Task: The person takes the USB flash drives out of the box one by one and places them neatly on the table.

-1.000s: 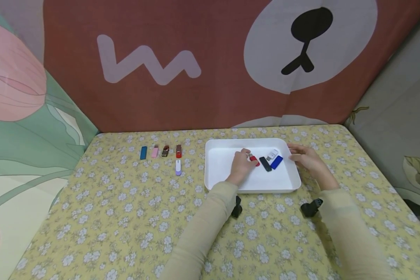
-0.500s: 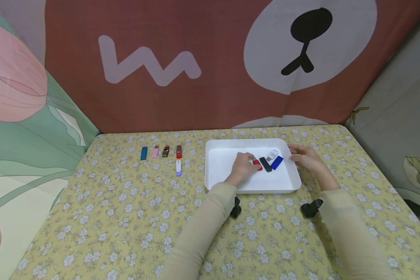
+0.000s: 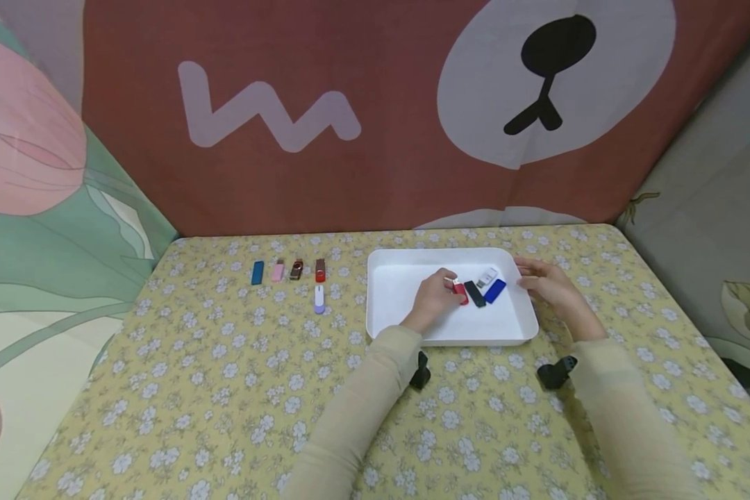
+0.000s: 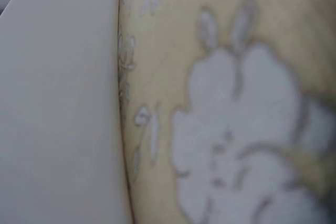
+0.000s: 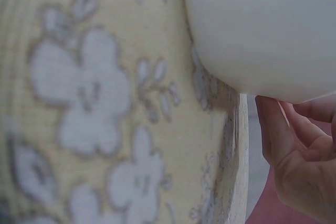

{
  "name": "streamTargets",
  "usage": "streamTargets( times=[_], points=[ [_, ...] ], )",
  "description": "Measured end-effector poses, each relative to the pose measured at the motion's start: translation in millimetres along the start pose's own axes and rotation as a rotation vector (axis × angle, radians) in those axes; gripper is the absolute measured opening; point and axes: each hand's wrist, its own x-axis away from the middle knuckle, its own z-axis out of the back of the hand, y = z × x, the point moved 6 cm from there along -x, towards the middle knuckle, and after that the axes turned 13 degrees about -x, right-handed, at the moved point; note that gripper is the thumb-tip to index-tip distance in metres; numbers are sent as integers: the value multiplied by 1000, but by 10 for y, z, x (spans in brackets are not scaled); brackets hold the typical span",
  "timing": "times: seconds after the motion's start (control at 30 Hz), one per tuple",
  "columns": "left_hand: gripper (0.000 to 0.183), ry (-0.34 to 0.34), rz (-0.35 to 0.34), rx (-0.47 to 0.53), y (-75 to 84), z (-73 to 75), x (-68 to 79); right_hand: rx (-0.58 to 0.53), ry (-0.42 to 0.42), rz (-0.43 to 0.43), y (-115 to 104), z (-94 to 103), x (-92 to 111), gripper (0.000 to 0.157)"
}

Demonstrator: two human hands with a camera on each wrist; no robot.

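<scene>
A white tray (image 3: 390, 305) stands right of centre on the table. Inside it, my left hand (image 3: 434, 300) pinches a red USB stick (image 3: 461, 294) with a silvery plug end, low over the tray floor. Close to its right lie a black USB stick (image 3: 475, 294), a white USB stick (image 3: 487, 278) and a blue one (image 3: 495, 291). At the tray's right wall, my right hand (image 3: 553, 286) holds the rim between thumb and fingers. In the right wrist view, the fingers of that right hand (image 5: 302, 166) touch the tray's outer wall (image 5: 262, 35).
Left of the tray, a row holds a teal stick (image 3: 257, 273), a pink USB stick (image 3: 278, 271), a brown one (image 3: 296, 269) and a dark red one (image 3: 320, 271). Below the row's right end lies a white-and-purple stick (image 3: 319, 299). A flowered cloth (image 3: 225, 389) covers the table.
My left hand has shifted the red USB stick slightly right and toward me, beside the black one, and turned it more upright in the view. The right hand stays at the tray rim.
</scene>
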Motion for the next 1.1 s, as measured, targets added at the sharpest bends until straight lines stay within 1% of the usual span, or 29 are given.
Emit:
streamTargets(
  times=[0.17, 0.23, 0.3, 0.47, 0.57, 0.7, 0.77, 0.97, 1.1],
  points=[
    [41, 12, -19, 24, 11, 14, -4, 21, 2, 5, 15, 20, -12, 60],
    [41, 18, -22, 35, 11, 16, -8, 14, 22, 1, 46, 45, -40, 60],
    [41, 21, -18, 43, 8, 11, -10, 11, 39, -4, 90, 77, -85, 59],
    [40, 18, 2, 53, 5, -14, -15, -5, 32, 6, 153, 128, -160, 60],
    [41, 10, 8, 58, 14, -26, -13, 0, 42, 2, 132, 106, -126, 59],
    [41, 10, 5, 65, 25, -32, -8, 19, 23, 6, 50, 47, -41, 59],
    [40, 12, 2, 70, 26, -32, -1, 28, -2, 14, 11, 20, -8, 59],
    [38, 16, -5, 114, 28, -30, 11, 20, -6, 9, -11, 0, 10, 58],
    [38, 14, 11, 141, 19, -38, 17, 13, -8, 10, -7, 0, 4, 59]
  ],
)
